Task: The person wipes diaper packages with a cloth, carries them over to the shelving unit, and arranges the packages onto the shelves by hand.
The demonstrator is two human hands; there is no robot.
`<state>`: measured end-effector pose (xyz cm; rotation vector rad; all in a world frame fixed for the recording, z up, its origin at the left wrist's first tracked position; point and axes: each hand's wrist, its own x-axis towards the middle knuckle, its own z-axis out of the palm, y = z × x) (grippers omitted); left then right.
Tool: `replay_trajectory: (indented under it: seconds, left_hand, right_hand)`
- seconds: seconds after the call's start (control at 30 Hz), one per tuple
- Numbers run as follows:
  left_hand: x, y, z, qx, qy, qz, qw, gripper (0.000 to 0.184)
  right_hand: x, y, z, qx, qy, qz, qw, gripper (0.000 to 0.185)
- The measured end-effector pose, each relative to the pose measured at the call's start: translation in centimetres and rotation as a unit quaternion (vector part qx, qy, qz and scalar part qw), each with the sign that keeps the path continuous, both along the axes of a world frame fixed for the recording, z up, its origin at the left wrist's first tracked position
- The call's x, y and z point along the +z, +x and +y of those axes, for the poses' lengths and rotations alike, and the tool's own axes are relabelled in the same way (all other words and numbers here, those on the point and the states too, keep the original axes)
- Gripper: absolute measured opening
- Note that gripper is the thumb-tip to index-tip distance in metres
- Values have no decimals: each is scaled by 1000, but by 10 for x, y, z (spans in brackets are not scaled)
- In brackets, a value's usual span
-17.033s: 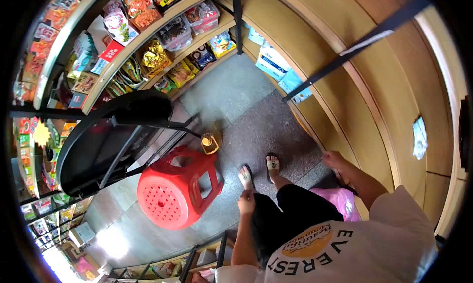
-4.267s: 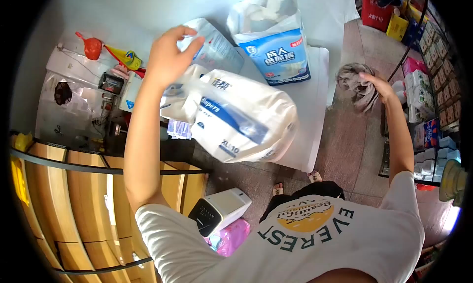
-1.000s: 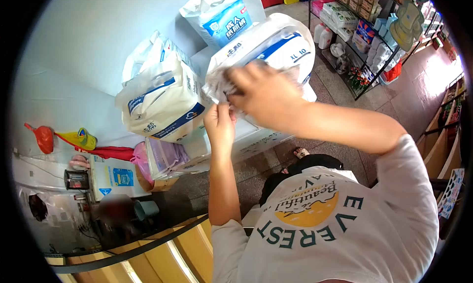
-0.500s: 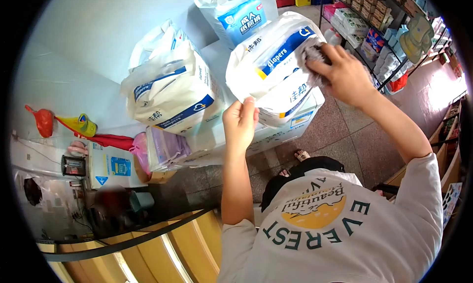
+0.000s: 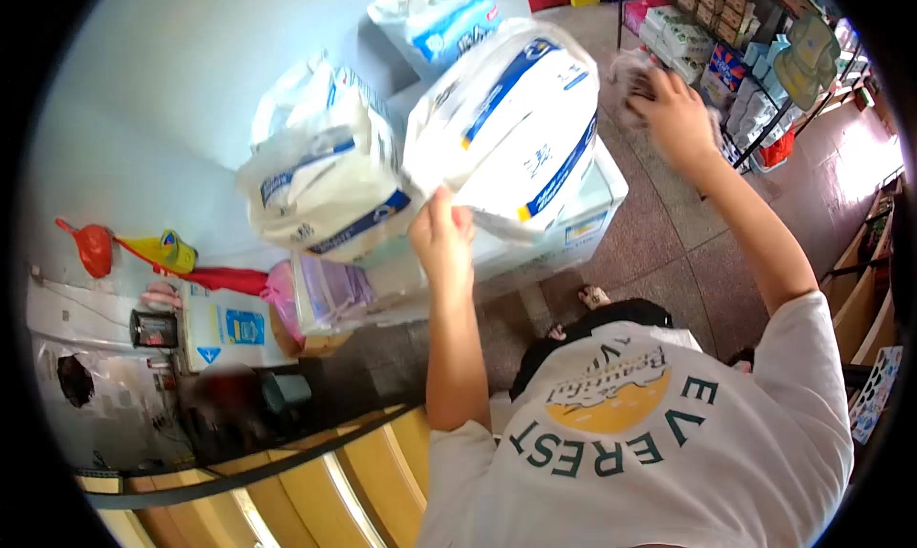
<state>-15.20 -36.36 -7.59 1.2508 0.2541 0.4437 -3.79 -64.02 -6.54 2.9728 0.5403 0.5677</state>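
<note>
Left hand (image 5: 444, 231) pinching near edge of diaper pack (image 5: 516, 118). Right hand (image 5: 680, 123) gripping crumpled cloth (image 5: 634, 82), clear of pack. White pack (image 5: 330, 190) beside mine.

- Here's the left hand (image 5: 442, 231), out in front of the torso, closed in a pinch, thumb and fingers drawn together at the tip!
- The left forearm (image 5: 451, 357) runs almost straight ahead from the body, wrist close to in line with it.
- Over to the right hand (image 5: 676, 126), reaching farther forward and well out to the side, fingers bent in a loose grip, back of the hand showing.
- The right forearm (image 5: 750, 219) slants forward and inward from a bent elbow, so that hand angles toward the middle.
- Both hands are well apart, the right one farther out, and both forearms are bare below short sleeves!
</note>
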Motion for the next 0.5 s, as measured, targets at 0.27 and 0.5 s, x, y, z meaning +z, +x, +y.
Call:
replay_trajectory:
  seconds: [0.27,0.5]
  left_hand:
    - [20,-24,11,133,345,-116,922,21]
    - [57,-18,7,-33,614,94,783,19]
  right_hand:
    - [24,-22,-22,50,248,-146,956,51]
    - [48,-69,86,325,283,-173,886,31]
